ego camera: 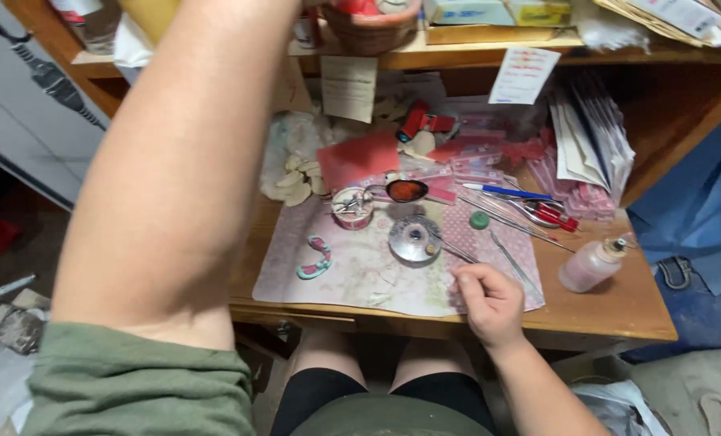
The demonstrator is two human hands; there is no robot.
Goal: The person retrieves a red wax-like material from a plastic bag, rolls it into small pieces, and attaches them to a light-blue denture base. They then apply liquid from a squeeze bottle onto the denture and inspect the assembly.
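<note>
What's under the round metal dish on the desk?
The metal dish sits on a patterned mat, which lies on the wooden desk. Anything directly beneath the dish is hidden.

Wooden desk (619, 311) carried pale patterned mat (352, 278) across its middle. On mat: curved pink-and-teal piece (316, 258) at left, round metal dish (414, 240) at centre, small round tin (352, 207) behind it, spoon with dark red contents (405, 190), small green cap (479, 220), thin metal tools (506, 257) at right. Off mat, on bare wood: clear squeeze bottle (591, 265) lying tilted at right, blue pen (506, 191), red sheet (359, 158), pale plaster pieces (296, 182). Wooden shelf (490, 52) above held boxes (498, 11) and papers.
</note>
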